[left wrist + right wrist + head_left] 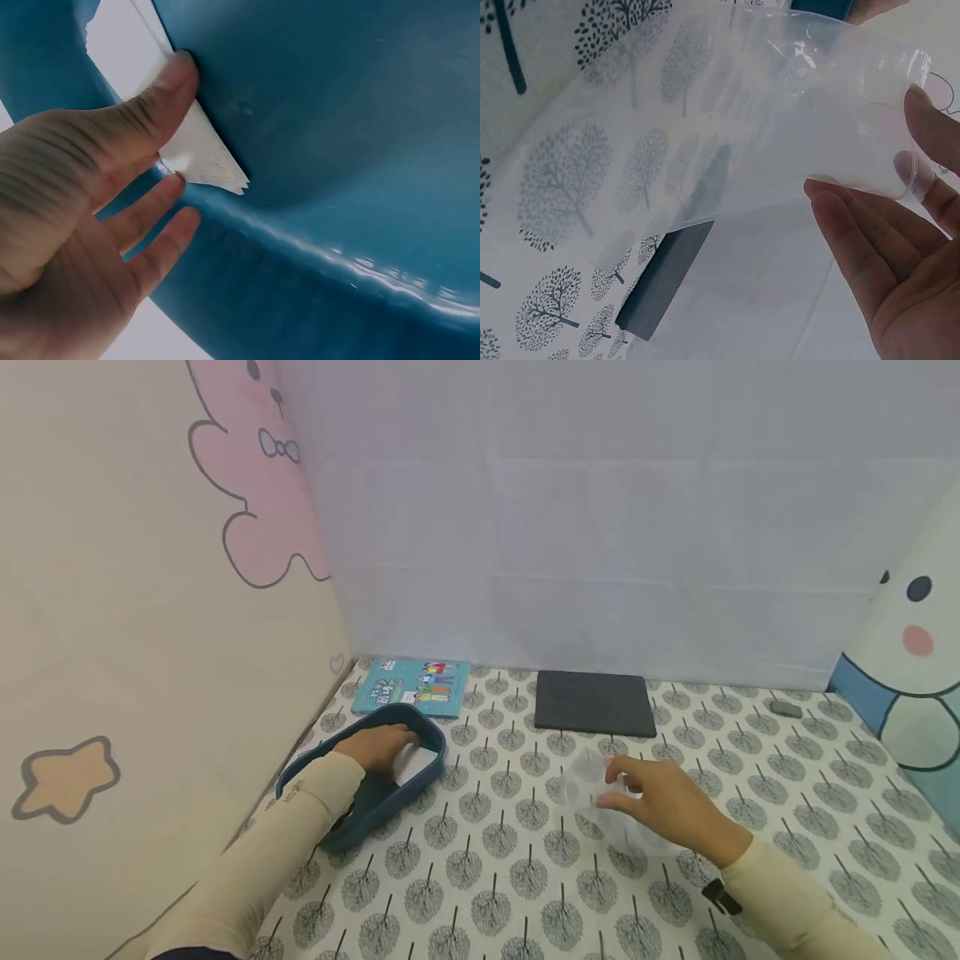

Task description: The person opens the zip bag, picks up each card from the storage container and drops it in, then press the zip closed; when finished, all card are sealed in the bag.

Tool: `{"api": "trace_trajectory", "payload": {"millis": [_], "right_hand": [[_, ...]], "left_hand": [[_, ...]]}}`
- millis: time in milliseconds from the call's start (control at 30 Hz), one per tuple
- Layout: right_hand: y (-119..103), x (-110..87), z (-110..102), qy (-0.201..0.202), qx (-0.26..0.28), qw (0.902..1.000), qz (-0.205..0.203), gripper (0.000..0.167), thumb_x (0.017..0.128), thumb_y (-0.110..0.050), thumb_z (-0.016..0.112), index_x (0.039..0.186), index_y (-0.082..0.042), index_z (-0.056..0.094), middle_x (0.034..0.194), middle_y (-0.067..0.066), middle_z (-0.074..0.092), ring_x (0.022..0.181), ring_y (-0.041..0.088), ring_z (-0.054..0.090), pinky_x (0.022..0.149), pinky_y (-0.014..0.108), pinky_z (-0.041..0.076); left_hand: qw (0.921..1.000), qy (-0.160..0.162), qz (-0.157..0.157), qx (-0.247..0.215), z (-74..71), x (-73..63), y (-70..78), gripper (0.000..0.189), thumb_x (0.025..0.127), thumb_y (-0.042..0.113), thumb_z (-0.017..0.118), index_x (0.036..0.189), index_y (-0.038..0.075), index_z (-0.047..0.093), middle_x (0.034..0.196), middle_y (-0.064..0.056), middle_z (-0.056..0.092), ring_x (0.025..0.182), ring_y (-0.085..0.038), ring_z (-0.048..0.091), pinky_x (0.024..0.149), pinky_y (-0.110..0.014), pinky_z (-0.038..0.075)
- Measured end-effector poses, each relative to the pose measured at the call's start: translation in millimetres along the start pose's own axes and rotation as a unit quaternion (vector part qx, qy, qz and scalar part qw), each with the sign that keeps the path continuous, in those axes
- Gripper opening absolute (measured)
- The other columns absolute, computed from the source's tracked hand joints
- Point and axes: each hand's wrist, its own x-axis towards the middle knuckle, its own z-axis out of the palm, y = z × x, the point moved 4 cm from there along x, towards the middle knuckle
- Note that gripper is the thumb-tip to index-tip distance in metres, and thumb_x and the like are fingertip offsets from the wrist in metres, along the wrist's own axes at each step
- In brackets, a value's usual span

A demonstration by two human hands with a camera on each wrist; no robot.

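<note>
My left hand [384,747] reaches down into a dark blue oval plastic basin [437,766] on the left of the table. Inside it, a thin stack of white paper [142,56] lies between my thumb and fingers, pinched against the basin's wall side. The sheets' short end looks jagged in the left wrist view. On the right, my right hand [667,802] holds a translucent plastic bag [705,112] by its edge, with thumb and fingers curved around the mouth. The bag hangs limp over the cloth, and nothing shows inside it.
A teal illustrated book [412,687] lies behind the basin. Further right is a flat black rectangular thing [595,703], and a small grey block [785,708] sits near the back right. A tree-patterned cloth [487,902] covers the table. Fabric walls stand at the left, back and right.
</note>
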Motion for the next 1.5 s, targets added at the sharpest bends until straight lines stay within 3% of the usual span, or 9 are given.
{"api": "trace_trajectory", "payload": {"millis": [67,167,333,533,833,1033,1267,1400,1500], "right_hand": [[0.8,1.4,-3.4,0.003,0.006,1.0,0.006,0.024,0.087,-0.035,0.079,0.099,-0.019,0.066,0.086,-0.001,0.072,0.074,0.02,0.068,0.068,0.043,0.056],[3.3,1.4,-7.1,0.01,0.015,0.9997,0.02,0.023,0.087,-0.036,0.078,0.1,-0.02,0.066,0.094,0.005,0.074,0.085,0.029,0.072,0.073,0.05,0.057],[5.5,-2.5,-8.0,0.015,0.022,0.9994,0.022,0.024,0.088,-0.037,0.077,0.101,-0.02,0.067,0.094,0.008,0.074,0.086,0.032,0.072,0.073,0.052,0.057],[6.4,-5.0,-5.4,0.022,0.022,0.9994,0.012,0.026,0.087,-0.036,0.078,0.102,-0.017,0.068,0.093,0.009,0.075,0.085,0.033,0.073,0.074,0.052,0.057],[5.9,-1.1,-6.7,0.022,0.021,0.9993,0.023,0.029,0.088,-0.038,0.077,0.107,-0.017,0.07,0.101,0.012,0.074,0.086,0.032,0.072,0.074,0.051,0.058],[5.0,-0.6,-4.6,0.016,0.013,0.9997,0.013,0.029,0.088,-0.038,0.077,0.108,-0.017,0.07,0.1,0.011,0.075,0.085,0.029,0.072,0.071,0.048,0.058],[4.5,2.3,-5.5,0.021,0.014,0.9997,0.003,0.029,0.088,-0.036,0.077,0.108,-0.016,0.07,0.099,0.01,0.075,0.084,0.029,0.073,0.071,0.047,0.058],[4.5,2.4,-2.9,0.017,0.019,0.9997,0.007,0.03,0.088,-0.038,0.077,0.108,-0.017,0.07,0.099,0.009,0.075,0.084,0.028,0.072,0.072,0.048,0.058],[3.9,2.2,0.3,0.014,0.02,0.9997,-0.001,0.029,0.088,-0.037,0.077,0.108,-0.018,0.07,0.098,0.007,0.075,0.084,0.027,0.072,0.072,0.047,0.058]], "left_hand": [[0.9999,-0.002,-0.002,0.014,-3.1,-1.8,-2.0,0.075,0.069,0.017,0.094,0.136,0.016,0.061,0.13,-0.009,0.057,0.103,-0.027,0.061,0.075,-0.044,0.055],[0.9988,-0.006,0.006,0.048,-7.5,-4.6,-3.1,0.071,0.073,0.028,0.092,0.136,0.013,0.062,0.133,-0.014,0.057,0.109,-0.032,0.06,0.081,-0.048,0.055],[0.9978,-0.031,-0.004,0.059,-11.0,-8.4,-3.8,0.072,0.074,0.044,0.088,0.132,0.01,0.064,0.132,-0.011,0.058,0.107,-0.028,0.061,0.089,-0.049,0.052],[0.9979,-0.034,-0.017,0.053,-8.4,-12.5,-7.9,0.07,0.072,0.052,0.087,0.121,0.005,0.068,0.111,-0.006,0.061,0.089,-0.02,0.062,0.082,-0.046,0.054],[0.9986,-0.014,-0.031,0.04,-11.7,-20.3,-14.1,0.064,0.069,0.05,0.088,0.112,0.006,0.07,0.098,-0.003,0.061,0.08,-0.019,0.059,0.073,-0.045,0.053],[0.9991,-0.015,-0.035,0.018,-11.3,-19.0,-19.4,0.063,0.07,0.046,0.088,0.113,0.004,0.069,0.104,-0.007,0.064,0.086,-0.02,0.06,0.076,-0.045,0.053],[0.9989,-0.001,-0.037,-0.029,-18.9,-23.9,-18.6,0.04,0.071,0.04,0.089,0.089,0.009,0.071,0.075,0.002,0.059,0.066,-0.016,0.054,0.061,-0.036,0.046],[0.999,-0.012,-0.037,-0.024,-17.6,-24.3,-16.0,0.035,0.072,0.039,0.089,0.08,0.013,0.068,0.072,0.002,0.056,0.065,-0.015,0.051,0.06,-0.035,0.044],[0.9989,-0.017,-0.034,-0.027,-15.3,-25.8,-15.4,0.034,0.073,0.039,0.089,0.081,0.012,0.068,0.073,0.002,0.056,0.066,-0.015,0.052,0.061,-0.036,0.045]]}}
